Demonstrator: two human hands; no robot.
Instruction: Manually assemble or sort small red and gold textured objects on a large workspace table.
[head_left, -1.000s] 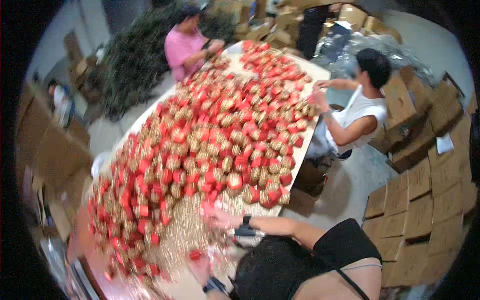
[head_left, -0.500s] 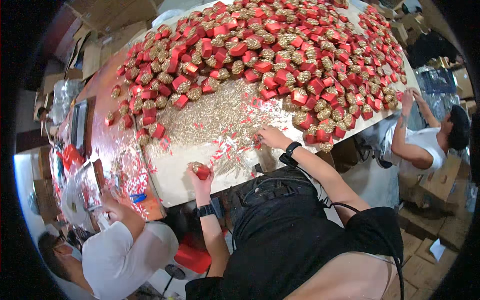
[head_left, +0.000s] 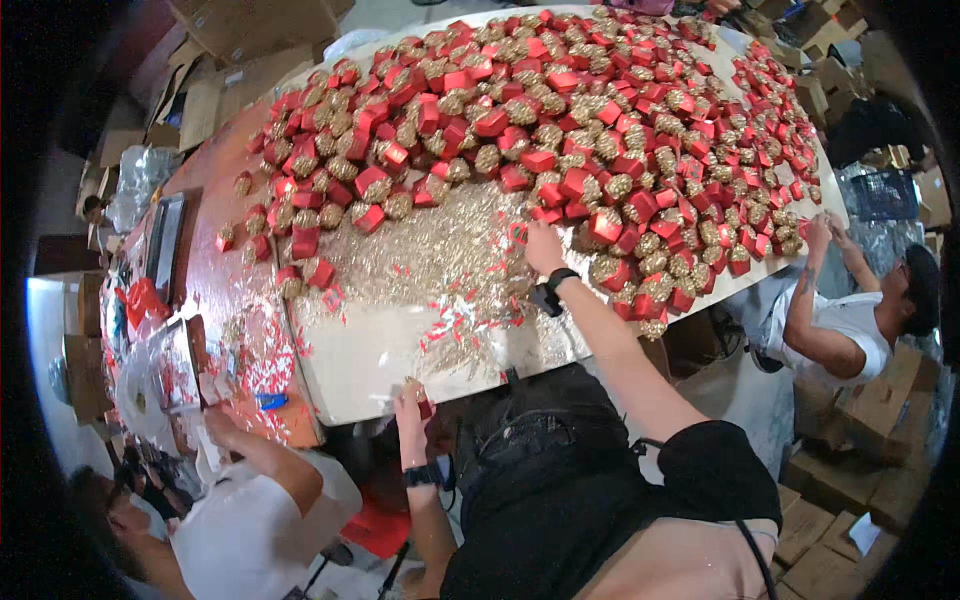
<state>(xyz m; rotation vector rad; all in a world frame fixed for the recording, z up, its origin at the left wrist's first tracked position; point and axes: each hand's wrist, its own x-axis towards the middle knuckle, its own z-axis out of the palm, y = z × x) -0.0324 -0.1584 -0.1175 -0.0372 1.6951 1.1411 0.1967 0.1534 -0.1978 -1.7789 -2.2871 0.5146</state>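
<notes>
Cardboard boxes [head_left: 255,35] around a pale worktop [head_left: 355,365], red-and-gold ornaments [head_left: 590,130] heaped across its far part, left hand [head_left: 409,428] closed around a single ornament [head_left: 426,409] at the near edge, right hand [head_left: 544,248] outstretched beside a small red piece [head_left: 518,233], its grip impossible to tell

Could not fully view red-and-gold ornament [head_left: 426,409] — partly covered by left hand [head_left: 409,414]. Could not confirm hold of right hand [head_left: 545,248] on red piece [head_left: 518,233] — too small to tell. Noted pink garment [head_left: 717,8], far right, cut off by upper edge.
</notes>
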